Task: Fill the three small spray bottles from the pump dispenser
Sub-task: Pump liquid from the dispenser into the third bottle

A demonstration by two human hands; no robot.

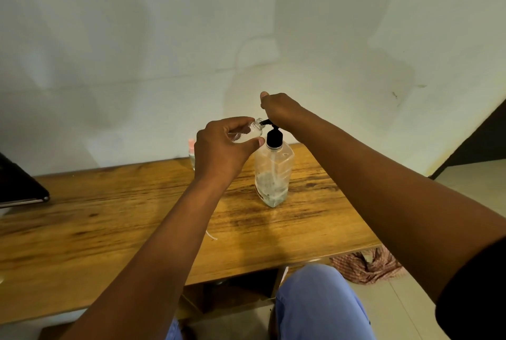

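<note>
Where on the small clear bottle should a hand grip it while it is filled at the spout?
Grip the small clear bottle round its body, from the side away from the pump dispenser, as the left hand does. Its open neck, tilted toward the spout, stays uncovered.

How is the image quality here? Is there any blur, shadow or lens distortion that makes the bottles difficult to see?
Head view: soft, dim light throws broad shadows on the wall; the wide lens bends the table edge; slight blur softens the small bottle in the left hand; the pump bottle stays readable under the right hand.
</note>
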